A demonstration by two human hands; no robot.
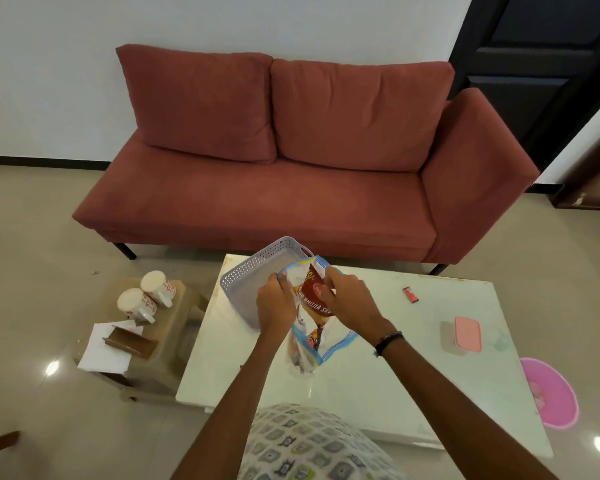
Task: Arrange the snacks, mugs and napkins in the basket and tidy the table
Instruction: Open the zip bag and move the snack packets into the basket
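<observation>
Far left, on the floor beside the table, a low brown stool (174, 306) carries two white mugs (148, 294) with red patterning, standing close together, and nearer the camera a stack of white napkins (101, 351) with a brown holder (132, 342) lying on top. A white table (378, 375) occupies the centre. At its far left corner a grey perforated basket (253, 271) sits tilted, its near side hidden behind the hands. The left hand (276, 304) grips the left edge of a clear zip bag (314, 344) with a blue seal strip; fingers curled round it. The right hand (350, 299) pinches the bag's opposite edge together with a red and yellow snack packet (314, 296) that protrudes from the bag's mouth. The bag hangs just above the table, more packets visible inside. Further right on the table lie a small red wrapper (410, 294) and a pink lidded box (467, 334). A pink tub (551, 393) stands on the floor at the table's right edge. A red sofa (291, 168) stands behind.
</observation>
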